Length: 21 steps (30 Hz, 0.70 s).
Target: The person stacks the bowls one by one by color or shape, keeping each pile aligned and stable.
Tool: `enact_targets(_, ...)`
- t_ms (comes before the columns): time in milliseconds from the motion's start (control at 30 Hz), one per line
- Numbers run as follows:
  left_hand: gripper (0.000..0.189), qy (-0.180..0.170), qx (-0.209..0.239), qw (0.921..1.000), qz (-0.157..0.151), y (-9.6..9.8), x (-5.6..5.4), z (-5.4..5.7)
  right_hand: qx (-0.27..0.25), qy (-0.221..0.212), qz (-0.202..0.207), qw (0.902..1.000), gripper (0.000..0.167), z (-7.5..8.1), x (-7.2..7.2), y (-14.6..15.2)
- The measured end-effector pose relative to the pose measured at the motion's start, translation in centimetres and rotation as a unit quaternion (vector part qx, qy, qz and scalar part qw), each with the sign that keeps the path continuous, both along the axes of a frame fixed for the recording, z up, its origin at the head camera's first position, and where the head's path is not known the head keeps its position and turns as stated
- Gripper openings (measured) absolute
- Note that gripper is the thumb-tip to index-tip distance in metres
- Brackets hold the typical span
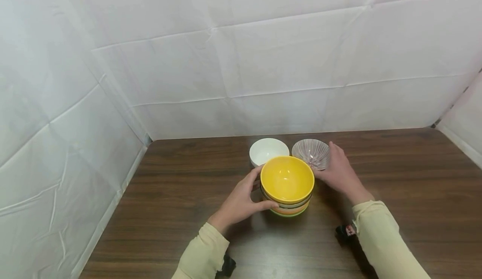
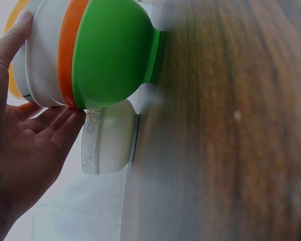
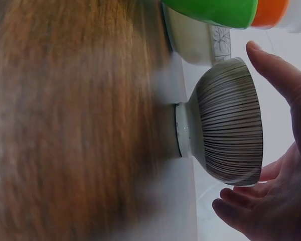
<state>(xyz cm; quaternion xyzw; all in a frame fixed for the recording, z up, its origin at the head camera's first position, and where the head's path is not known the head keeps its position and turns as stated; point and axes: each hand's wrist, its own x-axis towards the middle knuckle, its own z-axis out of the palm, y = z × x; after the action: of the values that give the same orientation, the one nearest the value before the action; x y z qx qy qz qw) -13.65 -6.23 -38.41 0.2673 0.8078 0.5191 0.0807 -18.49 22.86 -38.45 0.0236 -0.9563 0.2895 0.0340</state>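
Note:
A stack of nested bowls (image 1: 287, 180) stands upright on the table, yellow on top, whitish ones and an orange one below, green at the bottom (image 2: 115, 55). My left hand (image 1: 241, 199) grips the stack from the left, thumb on the near side and fingers round the far side. Right of the stack is a striped bowl (image 1: 311, 153), its foot down at the tabletop in the right wrist view. My right hand (image 1: 340, 172) curves round this bowl from the right, thumb tip (image 3: 254, 46) at one side of the rim and fingers at the other.
Behind the stack sits a white bowl (image 1: 268, 150), with a leaf pattern under its rim in the left wrist view. The dark wooden table (image 1: 180, 174) meets a white cloth wall (image 1: 278, 57) at the back; more cloth hangs at both sides.

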Motion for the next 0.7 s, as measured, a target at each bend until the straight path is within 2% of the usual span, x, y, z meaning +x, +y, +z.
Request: enact_targets(700, 0.093, 0.001, -0.005, 1.0000, 0.004, 0.14, -0.24, -0.02, 0.003, -0.010, -0.002, 0.9999, 0.110, -0.18, -0.42, -0.31)
